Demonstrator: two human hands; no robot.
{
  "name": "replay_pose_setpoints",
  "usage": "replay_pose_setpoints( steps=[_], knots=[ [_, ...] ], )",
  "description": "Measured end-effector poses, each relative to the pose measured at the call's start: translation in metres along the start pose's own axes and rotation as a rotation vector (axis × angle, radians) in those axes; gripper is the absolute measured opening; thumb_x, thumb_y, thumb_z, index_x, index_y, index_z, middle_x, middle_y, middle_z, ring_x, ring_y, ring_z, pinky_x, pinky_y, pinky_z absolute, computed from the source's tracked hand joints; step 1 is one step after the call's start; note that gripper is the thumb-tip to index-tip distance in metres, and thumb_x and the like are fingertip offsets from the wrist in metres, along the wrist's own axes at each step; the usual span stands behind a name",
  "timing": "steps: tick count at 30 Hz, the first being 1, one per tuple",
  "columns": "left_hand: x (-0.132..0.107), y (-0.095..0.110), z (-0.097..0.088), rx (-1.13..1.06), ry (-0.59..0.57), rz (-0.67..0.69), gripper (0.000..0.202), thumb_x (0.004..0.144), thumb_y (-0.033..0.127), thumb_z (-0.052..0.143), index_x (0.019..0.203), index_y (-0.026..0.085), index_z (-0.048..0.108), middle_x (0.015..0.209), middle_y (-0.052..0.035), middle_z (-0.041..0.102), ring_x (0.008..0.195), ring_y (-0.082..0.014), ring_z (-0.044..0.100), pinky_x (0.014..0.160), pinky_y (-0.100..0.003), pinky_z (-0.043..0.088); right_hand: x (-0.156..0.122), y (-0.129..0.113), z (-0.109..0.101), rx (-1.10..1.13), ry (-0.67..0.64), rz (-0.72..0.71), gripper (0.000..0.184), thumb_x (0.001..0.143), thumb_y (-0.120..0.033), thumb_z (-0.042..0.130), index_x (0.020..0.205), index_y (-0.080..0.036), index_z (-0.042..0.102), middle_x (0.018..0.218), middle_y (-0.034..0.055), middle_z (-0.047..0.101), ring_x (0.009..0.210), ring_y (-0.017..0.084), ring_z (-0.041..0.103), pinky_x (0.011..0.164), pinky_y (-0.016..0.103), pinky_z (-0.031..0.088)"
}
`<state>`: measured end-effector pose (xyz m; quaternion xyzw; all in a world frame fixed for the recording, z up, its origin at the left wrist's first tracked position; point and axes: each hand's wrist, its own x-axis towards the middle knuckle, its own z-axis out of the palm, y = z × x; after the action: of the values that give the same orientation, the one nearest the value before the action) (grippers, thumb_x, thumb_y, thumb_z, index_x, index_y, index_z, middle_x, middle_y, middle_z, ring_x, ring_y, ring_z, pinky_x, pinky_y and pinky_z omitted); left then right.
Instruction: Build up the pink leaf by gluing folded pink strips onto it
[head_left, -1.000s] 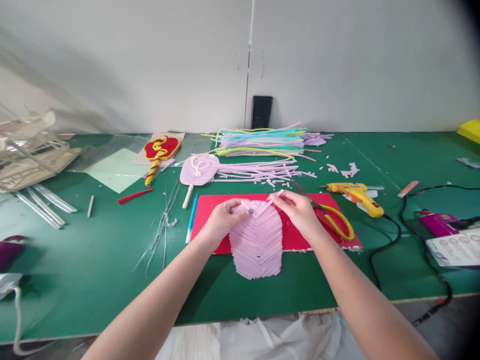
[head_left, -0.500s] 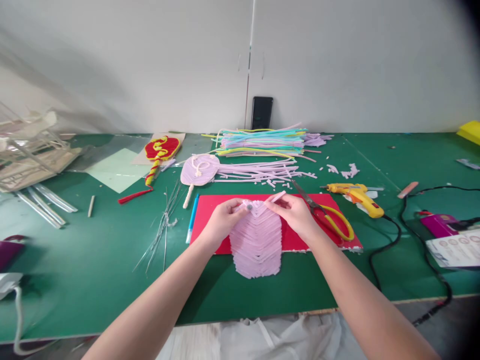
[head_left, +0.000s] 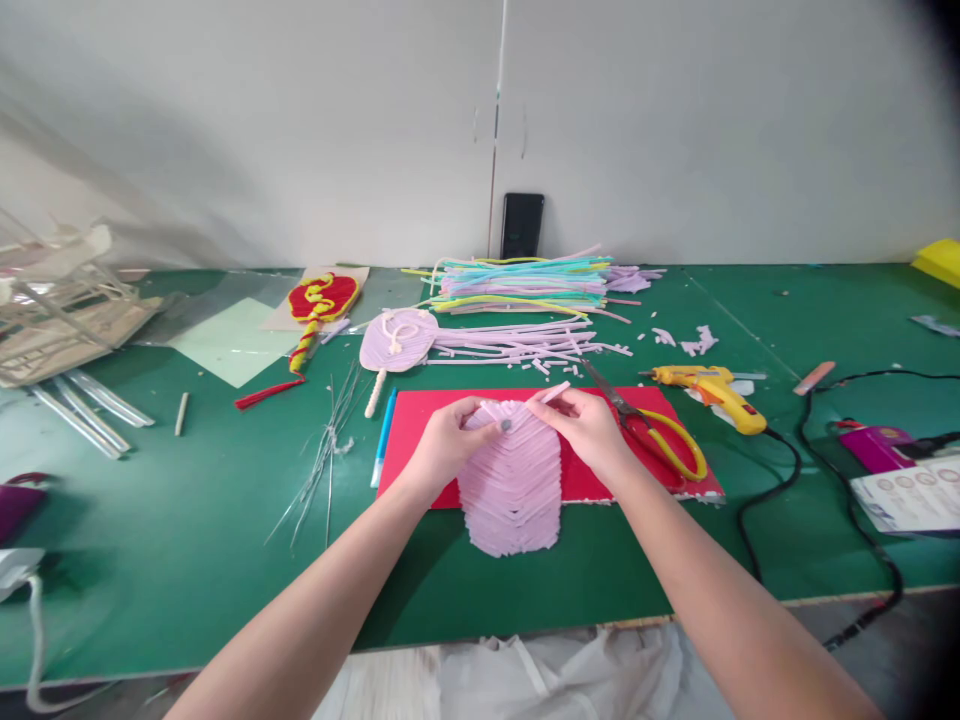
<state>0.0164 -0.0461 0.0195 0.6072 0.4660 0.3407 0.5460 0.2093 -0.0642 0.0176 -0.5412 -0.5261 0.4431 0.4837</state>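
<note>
A panel of pale lilac pipe cleaners (head_left: pixel 514 490), laid in a chevron pattern, lies over the front edge of a red board (head_left: pixel 600 470). My left hand (head_left: pixel 450 440) pinches its upper left corner, thumb on top. Between the thumb and fingers of my right hand (head_left: pixel 585 420) is a short lilac pipe cleaner piece (head_left: pixel 555 392), held at the panel's upper right corner. A small grey spot (head_left: pixel 505 425) shows near my left thumb. Scissors (head_left: pixel 667 440) with yellow handles rest on the board, just right of my right hand.
Behind the board lie loose lilac pipe cleaners (head_left: pixel 517 343), a multicoloured bundle (head_left: pixel 525 285) and a lilac fan (head_left: pixel 399 340). A yellow glue gun (head_left: pixel 712 392) with a black cord lies right. Thin wires (head_left: pixel 326 450) lie left, and a phone (head_left: pixel 523 225) leans against the wall.
My left thumb has shifted slightly, and the grey spot now sits a little lower and further right. Both hands stay at the panel's top edge.
</note>
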Motion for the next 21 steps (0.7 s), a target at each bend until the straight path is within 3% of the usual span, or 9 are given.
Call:
replay_pose_setpoints(
  steps=[9, 21],
  knots=[
    [0.0009, -0.0007, -0.0002, 0.035, 0.021, 0.025, 0.027, 0.074, 0.041, 0.064, 0.082, 0.015, 0.062, 0.073, -0.0006, 0.062, 0.066, -0.0144, 0.055, 0.058, -0.023, 0.04, 0.0003, 0.0008, -0.0008, -0.011, 0.016, -0.013, 0.028, 0.07, -0.045, 0.069, 0.081, -0.019, 0.068, 0.083, 0.0046, 0.071, 0.08, 0.021, 0.065, 0.074, 0.033, 0.05],
    [-0.0013, 0.0048, 0.0001, 0.05, 0.022, 0.008, 0.031, 0.074, 0.044, 0.063, 0.082, 0.015, 0.064, 0.075, -0.0018, 0.062, 0.07, -0.0161, 0.056, 0.06, -0.024, 0.04, 0.001, 0.0023, -0.0012, -0.006, 0.022, -0.015, 0.028, 0.071, -0.046, 0.069, 0.081, -0.019, 0.068, 0.082, 0.0045, 0.071, 0.081, 0.021, 0.066, 0.074, 0.032, 0.05]
  ],
)
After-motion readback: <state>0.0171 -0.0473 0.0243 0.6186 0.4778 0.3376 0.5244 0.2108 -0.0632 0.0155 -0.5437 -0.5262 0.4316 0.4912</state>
